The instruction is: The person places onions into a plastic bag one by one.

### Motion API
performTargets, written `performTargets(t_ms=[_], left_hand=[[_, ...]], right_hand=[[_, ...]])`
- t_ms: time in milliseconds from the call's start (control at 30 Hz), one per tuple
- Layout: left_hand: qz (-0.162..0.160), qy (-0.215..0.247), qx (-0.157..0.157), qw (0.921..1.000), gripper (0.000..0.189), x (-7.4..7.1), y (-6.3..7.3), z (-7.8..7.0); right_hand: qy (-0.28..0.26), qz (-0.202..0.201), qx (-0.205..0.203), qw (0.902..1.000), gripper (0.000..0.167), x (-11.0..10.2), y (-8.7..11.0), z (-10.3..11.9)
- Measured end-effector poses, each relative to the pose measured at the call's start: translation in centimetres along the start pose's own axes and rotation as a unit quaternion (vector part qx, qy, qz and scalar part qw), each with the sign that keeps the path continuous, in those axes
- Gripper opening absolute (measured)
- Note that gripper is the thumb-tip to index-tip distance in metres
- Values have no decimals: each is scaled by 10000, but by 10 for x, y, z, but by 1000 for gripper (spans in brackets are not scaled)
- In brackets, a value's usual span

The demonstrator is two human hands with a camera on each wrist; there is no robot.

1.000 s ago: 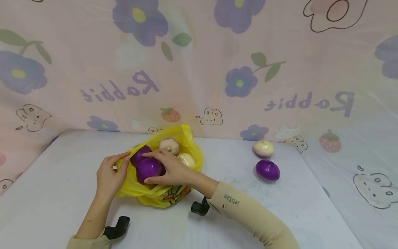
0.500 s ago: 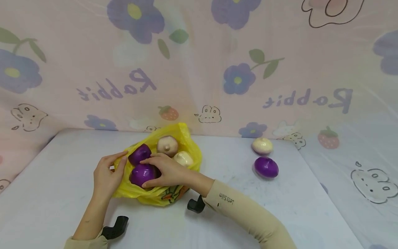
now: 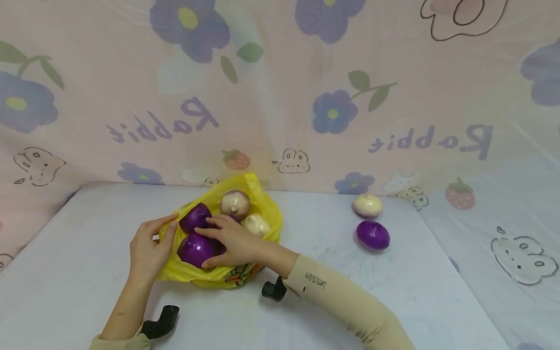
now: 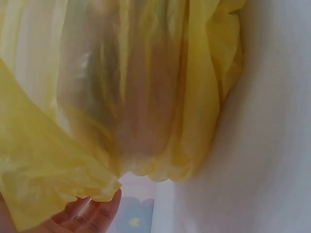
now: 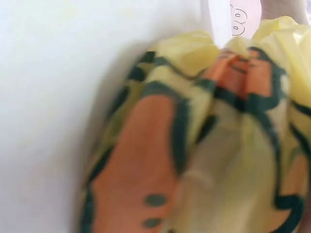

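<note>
A yellow plastic bag with its mouth spread lies on the table. Inside are two purple onions in front, a rear purple onion and a nearer one, with a pale purple-tinged onion and a white onion behind. My left hand pinches the bag's left rim between thumb and fingers. Reaching in from the right, my right hand has thumb and fingers curved round the nearer purple onion. The left wrist view shows thin yellow plastic; printed plastic fills the right wrist view, hiding the right hand.
On the table's right side lie a white onion and, just in front of it, a purple onion. A patterned curtain hangs behind the white table.
The nearer purple onion has gone down and left into the bag with my right hand. The right fingers have spread a little. My left hand keeps its pinch on the rim.
</note>
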State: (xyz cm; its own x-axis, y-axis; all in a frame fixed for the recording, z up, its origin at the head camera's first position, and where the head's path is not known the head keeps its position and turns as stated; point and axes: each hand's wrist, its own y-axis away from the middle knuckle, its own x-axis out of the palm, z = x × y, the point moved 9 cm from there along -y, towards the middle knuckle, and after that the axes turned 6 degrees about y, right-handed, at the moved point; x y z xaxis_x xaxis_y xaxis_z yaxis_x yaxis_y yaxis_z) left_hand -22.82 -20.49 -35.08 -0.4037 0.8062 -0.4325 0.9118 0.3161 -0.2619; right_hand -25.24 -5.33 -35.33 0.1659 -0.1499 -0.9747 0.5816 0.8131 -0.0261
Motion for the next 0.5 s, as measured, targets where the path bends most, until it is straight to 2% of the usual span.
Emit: performTargets(t_ms=[100, 300, 400, 500], left_hand=[[-31, -5, 2, 10000, 32, -1, 1, 1], [-95, 28, 49, 9999, 31, -2, 1, 2], [-94, 50, 82, 9999, 32, -1, 0, 1], [-85, 50, 91, 9999, 32, 0, 0, 1]], right_hand=[[-592, -340, 98, 9976, 73, -6, 2, -7], [-1584, -913, 373, 9824, 69, -24, 10, -27], [-1959, -1138, 394, 9732, 66, -33, 14, -35], [-2433, -1301, 489, 9599, 62, -38, 20, -43]])
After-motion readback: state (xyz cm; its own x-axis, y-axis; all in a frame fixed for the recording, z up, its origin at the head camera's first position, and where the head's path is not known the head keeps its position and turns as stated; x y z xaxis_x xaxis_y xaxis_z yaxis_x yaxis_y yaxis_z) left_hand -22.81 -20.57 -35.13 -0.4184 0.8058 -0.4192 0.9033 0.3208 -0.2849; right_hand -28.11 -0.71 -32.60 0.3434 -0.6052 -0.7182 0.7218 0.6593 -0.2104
